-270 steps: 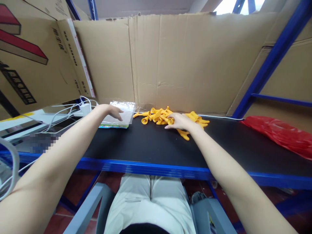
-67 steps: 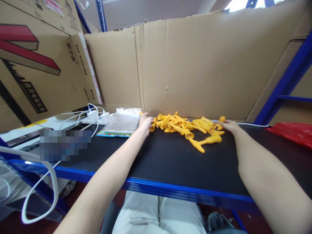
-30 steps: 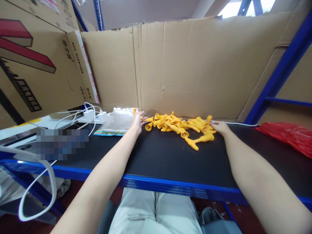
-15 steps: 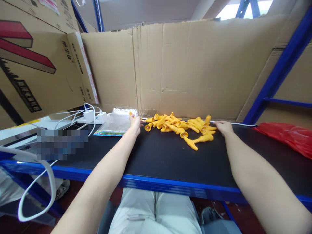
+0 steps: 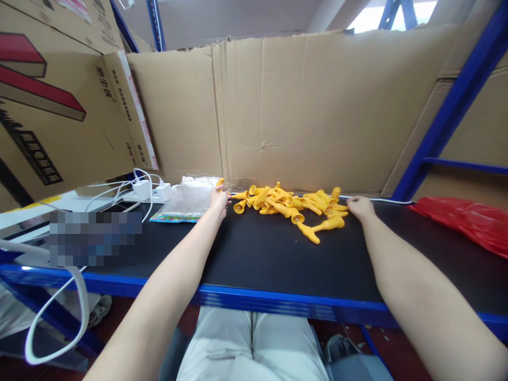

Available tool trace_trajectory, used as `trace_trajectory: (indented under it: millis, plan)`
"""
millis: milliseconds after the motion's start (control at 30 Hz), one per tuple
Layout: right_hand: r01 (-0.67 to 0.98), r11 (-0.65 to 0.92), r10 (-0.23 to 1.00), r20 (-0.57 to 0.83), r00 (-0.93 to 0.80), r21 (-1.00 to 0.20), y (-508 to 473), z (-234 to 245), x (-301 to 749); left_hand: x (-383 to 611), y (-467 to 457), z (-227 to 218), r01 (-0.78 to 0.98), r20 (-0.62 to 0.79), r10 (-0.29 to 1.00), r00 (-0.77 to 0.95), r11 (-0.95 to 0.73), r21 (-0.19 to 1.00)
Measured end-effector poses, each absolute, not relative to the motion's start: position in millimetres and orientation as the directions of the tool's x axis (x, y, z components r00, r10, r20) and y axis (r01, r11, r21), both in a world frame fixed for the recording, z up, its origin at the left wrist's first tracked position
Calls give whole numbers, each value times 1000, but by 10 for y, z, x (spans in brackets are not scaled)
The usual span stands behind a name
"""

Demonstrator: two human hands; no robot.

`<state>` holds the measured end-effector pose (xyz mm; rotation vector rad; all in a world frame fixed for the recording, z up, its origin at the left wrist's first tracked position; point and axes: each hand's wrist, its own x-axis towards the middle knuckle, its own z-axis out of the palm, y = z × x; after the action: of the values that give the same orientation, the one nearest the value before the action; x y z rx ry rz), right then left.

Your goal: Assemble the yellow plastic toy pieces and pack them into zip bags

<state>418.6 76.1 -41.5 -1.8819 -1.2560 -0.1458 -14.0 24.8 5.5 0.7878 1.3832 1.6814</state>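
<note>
A pile of several yellow plastic toy pieces [image 5: 289,203] lies at the back of the black shelf surface [image 5: 278,254]. My left hand [image 5: 218,198] rests at the pile's left end, its fingers closed round one yellow piece whose tip sticks up above them. Just left of it lies a clear plastic bag [image 5: 186,198]. My right hand [image 5: 360,206] sits at the pile's right end, palm down and fingers curled, touching the nearest pieces; whether it holds one is hidden.
Cardboard sheets [image 5: 301,106] wall the back and left. White chargers and cables [image 5: 143,189] lie far left. A red plastic bag [image 5: 468,222] lies at the right. Blue rack posts [image 5: 448,111] rise on the right; the blue shelf edge [image 5: 278,301] is near me.
Over the last second my left hand drew slightly left and back with a yellow piece. My right hand stayed at the pile's right end. The view shifted a little.
</note>
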Motion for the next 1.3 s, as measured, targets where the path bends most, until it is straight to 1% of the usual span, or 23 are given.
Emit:
trace_trajectory:
  millis: [67,133,167,233,300,333,400,467,500,567,667,733,800,867,933,1033,1100,1167,1233,1300]
  plan:
    - [787,-173,649,533,543,-592,729,-346,4138,-130,223,88,-236,-28,874,-484,-99,967]
    - [800,-138,551,626,552,-583,703,-201,4019,-120,202,121,-284,-31,881,-471,-118,952]
    - [825,-80,509,688,517,-560,691,-99,3919,-117,195,135,-306,-31,885,-464,-127,944]
    - [875,57,467,787,402,-481,663,141,3625,-117,189,157,-343,-24,892,-452,-149,928]
    - [901,196,450,852,266,-386,624,385,3209,-126,188,174,-373,-15,893,-450,-173,912]
    - [903,268,469,864,183,-337,599,488,2965,-133,187,181,-391,-18,892,-452,-180,903]
    - [874,434,527,848,-48,-220,547,630,2452,-151,180,195,-438,-42,893,-448,-178,881]
    - [802,591,549,773,-320,-88,508,680,1965,-172,164,209,-494,-89,898,-431,-152,856]
    - [765,643,554,711,-434,-34,501,678,1750,-183,153,215,-523,-114,902,-416,-135,841]
    - [760,649,611,585,-534,17,521,637,1398,-205,131,226,-572,-154,911,-382,-102,814]
    - [830,557,765,372,-526,29,625,537,1059,-240,110,232,-605,-184,921,-344,-67,794]
    - [875,481,855,196,-481,47,707,461,932,-262,108,232,-608,-195,922,-334,-53,792]
    - [901,430,899,70,-433,57,771,389,860,-279,115,228,-613,-207,925,-318,-34,789]
    - [918,389,920,18,-391,73,802,337,830,-290,134,222,-603,-224,929,-294,1,798]
    - [925,370,926,52,-375,86,799,327,840,-299,168,205,-560,-231,927,-294,29,828]
    - [921,381,897,206,-390,84,740,405,934,-321,253,142,-421,-189,907,-375,15,907]
    - [928,365,871,324,-370,79,665,503,1054,-343,318,66,-264,-86,885,-457,-43,964]
    - [939,339,820,473,-324,55,559,604,1222,-366,373,-26,-71,78,858,-509,-132,989]
    - [947,322,774,571,-274,19,423,681,1432,-382,410,-110,100,203,839,-505,-177,979]
    - [944,328,745,622,-241,-27,270,717,1672,-384,436,-160,216,248,851,-463,-163,963]
